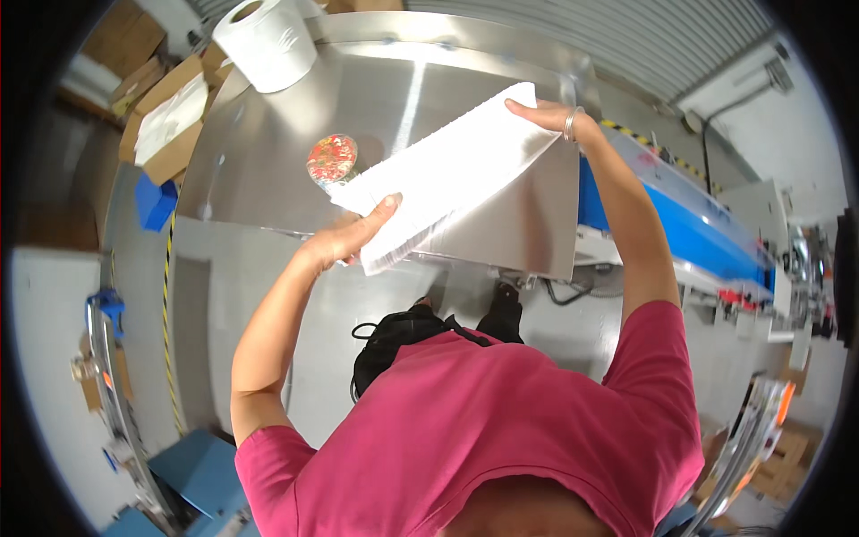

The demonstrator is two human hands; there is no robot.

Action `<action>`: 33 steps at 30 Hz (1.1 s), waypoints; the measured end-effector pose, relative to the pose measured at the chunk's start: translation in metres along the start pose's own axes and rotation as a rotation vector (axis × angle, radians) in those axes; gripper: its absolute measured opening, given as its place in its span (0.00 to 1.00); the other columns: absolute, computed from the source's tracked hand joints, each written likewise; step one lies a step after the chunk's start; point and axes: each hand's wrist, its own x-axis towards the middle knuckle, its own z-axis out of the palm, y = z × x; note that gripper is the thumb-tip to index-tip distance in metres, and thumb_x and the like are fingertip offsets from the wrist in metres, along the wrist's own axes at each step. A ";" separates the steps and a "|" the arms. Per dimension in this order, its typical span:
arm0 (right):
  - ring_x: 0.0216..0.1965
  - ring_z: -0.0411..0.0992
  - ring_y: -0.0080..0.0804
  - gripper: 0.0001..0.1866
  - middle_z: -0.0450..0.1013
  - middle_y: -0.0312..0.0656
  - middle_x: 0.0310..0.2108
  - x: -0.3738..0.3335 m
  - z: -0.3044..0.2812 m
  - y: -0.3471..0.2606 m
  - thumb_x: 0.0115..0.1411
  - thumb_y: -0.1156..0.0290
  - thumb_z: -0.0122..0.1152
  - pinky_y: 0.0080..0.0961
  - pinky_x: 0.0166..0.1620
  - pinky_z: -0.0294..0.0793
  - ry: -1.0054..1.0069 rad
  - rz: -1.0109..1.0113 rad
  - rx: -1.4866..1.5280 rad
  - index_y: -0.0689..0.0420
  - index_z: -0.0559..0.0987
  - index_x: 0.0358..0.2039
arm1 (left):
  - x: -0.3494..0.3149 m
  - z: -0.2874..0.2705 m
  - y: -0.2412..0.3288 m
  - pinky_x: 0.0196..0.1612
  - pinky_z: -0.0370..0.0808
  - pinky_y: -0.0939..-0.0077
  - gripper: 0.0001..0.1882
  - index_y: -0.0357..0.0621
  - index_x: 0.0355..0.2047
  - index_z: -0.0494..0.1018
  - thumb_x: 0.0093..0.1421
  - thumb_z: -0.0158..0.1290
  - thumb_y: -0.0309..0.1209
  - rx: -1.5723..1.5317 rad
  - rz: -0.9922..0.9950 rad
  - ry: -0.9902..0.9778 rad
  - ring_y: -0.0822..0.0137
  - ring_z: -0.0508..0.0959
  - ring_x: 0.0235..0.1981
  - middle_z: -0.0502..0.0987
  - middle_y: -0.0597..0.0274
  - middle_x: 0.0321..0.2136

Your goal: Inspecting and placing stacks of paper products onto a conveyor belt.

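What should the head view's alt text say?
The left hand and right hand hold a long white sheet over a metal table. Near the sheet's left end sits a round, red-topped container; a white roll stands at the far left.

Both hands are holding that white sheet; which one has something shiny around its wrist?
The right hand, at the far end of the white sheet: silvery bangles circle its wrist. The left hand, nearer the body, has a bare wrist.

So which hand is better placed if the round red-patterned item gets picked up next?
Probably the left hand: it grips the white sheet close to the red-patterned item, while the right hand holds the far end. Either would likely need to let go first.
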 end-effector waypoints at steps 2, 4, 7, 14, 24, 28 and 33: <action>0.64 0.54 0.45 0.56 0.57 0.54 0.61 0.011 -0.016 -0.026 0.46 0.28 0.54 0.32 0.63 0.53 -0.135 -0.140 -0.021 0.65 0.60 0.60 | -0.019 0.013 0.007 0.38 0.71 0.73 0.54 0.39 0.60 0.60 0.50 0.34 0.75 -0.150 -0.063 -0.198 0.65 0.72 0.41 0.72 0.51 0.48; 0.67 0.48 0.46 0.63 0.50 0.58 0.64 0.052 -0.024 -0.018 0.41 0.29 0.59 0.31 0.65 0.51 -0.175 -0.248 -0.041 0.70 0.53 0.62 | -0.021 0.047 0.010 0.39 0.71 0.73 0.53 0.40 0.59 0.62 0.50 0.34 0.75 -0.193 -0.090 -0.199 0.64 0.72 0.40 0.72 0.50 0.47; 0.67 0.48 0.46 0.64 0.50 0.57 0.64 0.053 -0.028 -0.059 0.41 0.28 0.57 0.31 0.65 0.50 -0.116 -0.344 -0.215 0.69 0.52 0.63 | -0.033 0.098 0.048 0.48 0.70 0.70 0.54 0.36 0.60 0.61 0.50 0.37 0.74 -0.386 -0.045 -0.300 0.57 0.70 0.49 0.66 0.45 0.55; 0.65 0.51 0.45 0.60 0.53 0.53 0.64 0.041 0.015 -0.140 0.44 0.24 0.49 0.32 0.65 0.51 -0.237 -0.727 -0.559 0.62 0.55 0.64 | -0.027 0.235 0.142 0.54 0.65 0.65 0.38 0.37 0.58 0.62 0.61 0.43 0.58 -0.992 0.073 -0.182 0.60 0.65 0.57 0.65 0.51 0.57; 0.58 0.62 0.46 0.42 0.67 0.50 0.54 -0.049 0.079 -0.178 0.54 0.35 0.49 0.37 0.60 0.59 -0.341 -1.228 -0.713 0.50 0.63 0.61 | -0.010 0.301 0.198 0.54 0.64 0.66 0.46 0.41 0.65 0.48 0.57 0.51 0.56 -1.341 0.036 -0.273 0.61 0.59 0.60 0.52 0.54 0.64; 0.57 0.63 0.44 0.29 0.69 0.46 0.53 -0.025 0.068 -0.151 0.62 0.48 0.49 0.34 0.58 0.61 -0.054 -1.582 -0.413 0.52 0.67 0.58 | 0.003 0.324 0.199 0.47 0.67 0.67 0.32 0.45 0.59 0.59 0.59 0.53 0.45 -1.468 0.160 0.013 0.70 0.64 0.51 0.63 0.65 0.54; 0.49 0.70 0.40 0.20 0.73 0.45 0.48 -0.057 -0.026 -0.051 0.62 0.62 0.52 0.31 0.53 0.68 -0.076 -1.173 -0.072 0.50 0.71 0.54 | 0.018 0.324 0.183 0.41 0.71 0.74 0.26 0.45 0.57 0.58 0.62 0.51 0.39 -1.521 0.200 0.113 0.72 0.66 0.49 0.64 0.66 0.54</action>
